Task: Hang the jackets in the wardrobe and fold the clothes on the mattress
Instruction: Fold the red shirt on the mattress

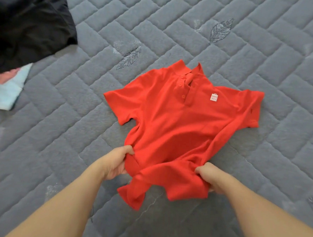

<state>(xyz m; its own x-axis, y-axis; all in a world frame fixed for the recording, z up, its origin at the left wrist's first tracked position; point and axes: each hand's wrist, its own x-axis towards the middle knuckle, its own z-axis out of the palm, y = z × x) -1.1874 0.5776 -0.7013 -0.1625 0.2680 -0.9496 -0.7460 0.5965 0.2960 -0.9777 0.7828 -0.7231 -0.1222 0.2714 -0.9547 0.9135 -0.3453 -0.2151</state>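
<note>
A red polo shirt (177, 123) with a small white chest logo lies front up on the grey quilted mattress (63, 131), collar pointing away from me. My left hand (117, 163) grips the shirt's lower left side. My right hand (210, 176) grips the lower right side. The hem bunches and hangs between and below both hands, a little lifted off the mattress.
A heap of black clothing (27, 26) lies at the top left of the mattress. A light blue and pink cloth (5, 89) sticks out from under it at the left edge.
</note>
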